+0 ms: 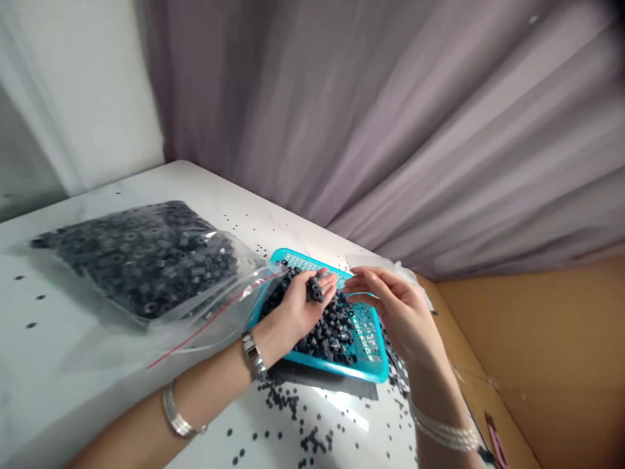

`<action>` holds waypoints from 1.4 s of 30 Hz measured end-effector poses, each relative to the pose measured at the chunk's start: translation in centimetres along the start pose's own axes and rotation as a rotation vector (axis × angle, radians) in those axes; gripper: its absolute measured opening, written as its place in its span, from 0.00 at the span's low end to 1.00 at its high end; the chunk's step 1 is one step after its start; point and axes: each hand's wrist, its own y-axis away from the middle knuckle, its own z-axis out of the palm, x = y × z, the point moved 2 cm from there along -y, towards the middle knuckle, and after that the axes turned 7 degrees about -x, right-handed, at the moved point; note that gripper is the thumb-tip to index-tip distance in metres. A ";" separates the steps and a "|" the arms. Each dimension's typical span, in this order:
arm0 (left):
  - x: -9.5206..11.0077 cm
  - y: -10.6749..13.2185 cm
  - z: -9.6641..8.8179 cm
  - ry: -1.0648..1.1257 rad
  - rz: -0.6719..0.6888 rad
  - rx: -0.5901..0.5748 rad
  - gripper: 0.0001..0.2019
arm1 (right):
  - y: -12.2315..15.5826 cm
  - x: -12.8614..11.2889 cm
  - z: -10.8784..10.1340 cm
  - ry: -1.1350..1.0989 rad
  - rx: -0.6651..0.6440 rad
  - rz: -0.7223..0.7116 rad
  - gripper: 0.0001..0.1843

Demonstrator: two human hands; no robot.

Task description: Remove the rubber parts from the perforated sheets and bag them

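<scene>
My left hand (293, 309) is turned palm up and cupped over a blue plastic basket (336, 371). A few small black tube-shaped pieces (316, 290) with holes through them rest in its palm and fingers. More of these black pieces (334, 329) fill much of the basket. To the right, my right hand (398, 309) hovers over the basket's right side, its fingers stretched toward my left fingertips. I see nothing between the right fingers, and the two hands are slightly apart.
A clear zip bag (146, 254) full of black pieces lies left, its red-striped mouth near the basket. Small black discs (312, 443) are scattered over the white table (88, 365). Grey curtain (317, 117) hangs behind; a brown cardboard box (537, 332) stands right, with a pink-handled tool (495, 440).
</scene>
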 end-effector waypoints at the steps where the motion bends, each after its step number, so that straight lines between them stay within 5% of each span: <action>1: 0.1 -0.2 0.0 -0.014 -0.044 0.010 0.07 | 0.3 1.0 -1.3 0.043 0.125 0.003 0.09; 3: 0.2 -0.3 0.1 -0.047 -0.103 0.025 0.07 | 0.9 3.3 -2.1 0.158 0.184 0.022 0.07; 7: 0.1 -0.2 0.5 -0.116 -0.118 0.039 0.08 | 1.1 6.2 0.1 0.244 0.037 -0.050 0.10; 10: 0.0 -0.2 0.5 -0.149 -0.106 0.060 0.10 | 1.1 6.9 1.3 0.280 0.061 -0.106 0.06; 17: -0.2 -0.1 0.7 -0.135 -0.121 0.108 0.11 | 1.4 9.2 0.4 0.028 0.120 -0.048 0.06; 26: -0.5 0.1 0.4 -0.178 -0.139 0.139 0.09 | 2.1 8.3 0.8 0.107 0.149 -0.095 0.16; 34: -1.2 0.1 0.3 -0.165 -0.163 0.149 0.08 | 1.7 9.1 0.3 0.010 0.255 0.013 0.11; 42: -1.4 0.0 -0.3 -0.325 -0.166 0.153 0.12 | 1.9 9.6 -0.2 -0.146 0.211 -0.022 0.12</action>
